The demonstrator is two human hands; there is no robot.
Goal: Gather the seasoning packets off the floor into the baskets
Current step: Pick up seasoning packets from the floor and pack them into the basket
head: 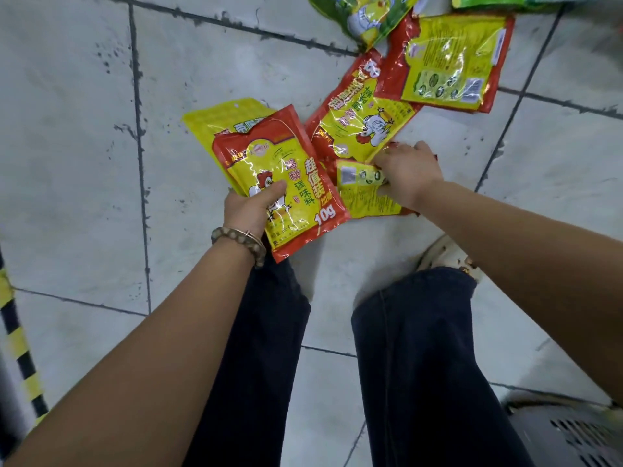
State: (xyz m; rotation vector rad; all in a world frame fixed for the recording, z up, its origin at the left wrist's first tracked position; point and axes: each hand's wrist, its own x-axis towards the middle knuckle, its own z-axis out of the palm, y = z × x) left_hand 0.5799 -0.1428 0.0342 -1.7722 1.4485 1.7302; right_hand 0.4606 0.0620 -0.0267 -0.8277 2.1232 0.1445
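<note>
Grip is the point of this step. The right hand [409, 175] curls its fingers and thumb round the near edge of a small yellow foil packet lying back-side up [362, 187] on the pale tiled floor [84, 163]. The foil looks slick, so a firm pinch on the sealed edge should lift it cleanly.

The left hand [247, 210] grasps a glossy red-and-yellow packet printed with a chicken [286, 183], with a plain yellow packet [215, 123] fanned behind it; the thumb should stay pressed across both.

A face-up red-and-yellow packet [360, 119] lies just beyond the right hand. A back-up red-bordered packet [448, 62] overlaps its far corner, and a green packet [371, 15] lies further off.

The grey slotted basket [566, 433] sits behind the right leg, well apart from the packets. Open floor lies to the left, up to a black-and-yellow striped post [17, 332].
</note>
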